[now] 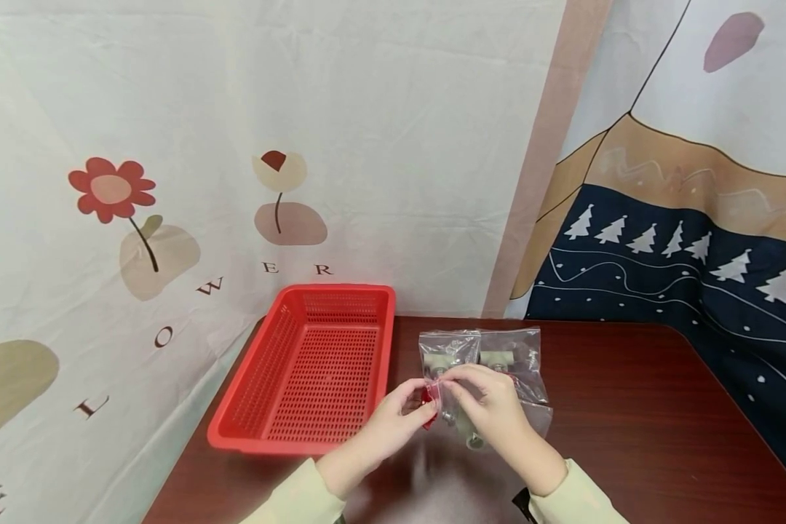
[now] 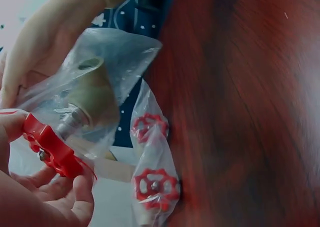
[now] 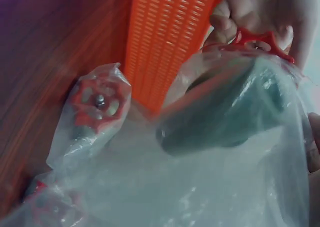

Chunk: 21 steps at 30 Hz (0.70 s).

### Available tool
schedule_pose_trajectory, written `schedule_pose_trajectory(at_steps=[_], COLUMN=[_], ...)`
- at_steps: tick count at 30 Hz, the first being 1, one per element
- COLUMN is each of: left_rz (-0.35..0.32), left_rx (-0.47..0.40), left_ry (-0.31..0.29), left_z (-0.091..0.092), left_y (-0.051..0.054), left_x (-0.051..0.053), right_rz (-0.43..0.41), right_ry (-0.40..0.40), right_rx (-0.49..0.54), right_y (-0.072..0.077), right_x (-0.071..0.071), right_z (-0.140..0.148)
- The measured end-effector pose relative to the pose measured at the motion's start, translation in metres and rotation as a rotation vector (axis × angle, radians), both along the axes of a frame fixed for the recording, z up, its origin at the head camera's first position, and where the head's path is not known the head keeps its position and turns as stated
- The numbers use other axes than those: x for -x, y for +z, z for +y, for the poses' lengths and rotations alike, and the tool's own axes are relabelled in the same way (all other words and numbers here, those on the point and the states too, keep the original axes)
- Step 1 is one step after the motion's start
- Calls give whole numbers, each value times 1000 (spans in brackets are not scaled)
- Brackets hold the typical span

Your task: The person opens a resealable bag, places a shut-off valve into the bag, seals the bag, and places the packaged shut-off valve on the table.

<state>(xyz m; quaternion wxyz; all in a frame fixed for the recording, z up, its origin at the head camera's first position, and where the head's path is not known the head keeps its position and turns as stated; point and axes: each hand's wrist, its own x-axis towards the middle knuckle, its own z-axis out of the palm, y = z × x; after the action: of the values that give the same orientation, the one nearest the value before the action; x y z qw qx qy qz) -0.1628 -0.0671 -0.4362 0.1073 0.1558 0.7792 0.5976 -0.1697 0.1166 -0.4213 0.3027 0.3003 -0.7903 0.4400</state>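
Observation:
A gate valve [image 2: 92, 94] with a pale green body and a red handwheel [image 2: 52, 144] sits inside a clear plastic bag [image 2: 132, 49]. My left hand [image 1: 393, 422] holds it by the handwheel, through the plastic. My right hand [image 1: 498, 411] pinches the bag's edge close to the left fingertips. In the right wrist view the valve's body [image 3: 225, 107] shows tilted within the film. Just beyond the hands, two more bagged valves [image 1: 437, 362] lie side by side on the table, their red handwheels [image 2: 156, 187] visible in the left wrist view.
Left of the hands stands a red perforated plastic basket [image 1: 321, 378] with nothing in it. The dark reddish wooden table [image 1: 642, 407] extends to the right. Printed cloth [image 1: 399, 145] hangs behind the table's far edge.

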Motion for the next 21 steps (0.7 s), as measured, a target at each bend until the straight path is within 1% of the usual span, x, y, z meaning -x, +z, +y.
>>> schedule_pose_trajectory(at_steps=[3, 6, 7, 10, 11, 13, 16, 18, 20, 21], left_rz=[111, 180, 199, 231, 238, 267, 351, 424, 480, 495], left_rx=[108, 170, 184, 198, 197, 222, 269, 297, 293, 283], left_ry=[-20, -45, -52, -76, -84, -88, -90, -83, -76, -73], left_z=[-2, -4, -5, -6, -6, -6, -4, -3, -2, -2], left_y=[0, 0, 0, -2, -3, -4, -5, -5, -6, -6], left_x=[-1, -3, -3, -3, -4, -4, -4, -4, -4, -4], right_rz=[2, -3, -3, -19, -25, -23, -29, -33, -41, -41], right_ry=[9, 16, 9, -25, -40, -79, -105, -104, -86, -77], right_rx=[7, 17, 22, 54, 65, 85, 117, 133, 146, 149], right_y=[1, 1, 1, 0, 0, 1, 2, 4, 4, 5], right_x=[0, 0, 0, 1, 1, 1, 0, -1, -2, -2], right_z=[0, 2, 3, 5, 6, 7, 7, 6, 6, 6])
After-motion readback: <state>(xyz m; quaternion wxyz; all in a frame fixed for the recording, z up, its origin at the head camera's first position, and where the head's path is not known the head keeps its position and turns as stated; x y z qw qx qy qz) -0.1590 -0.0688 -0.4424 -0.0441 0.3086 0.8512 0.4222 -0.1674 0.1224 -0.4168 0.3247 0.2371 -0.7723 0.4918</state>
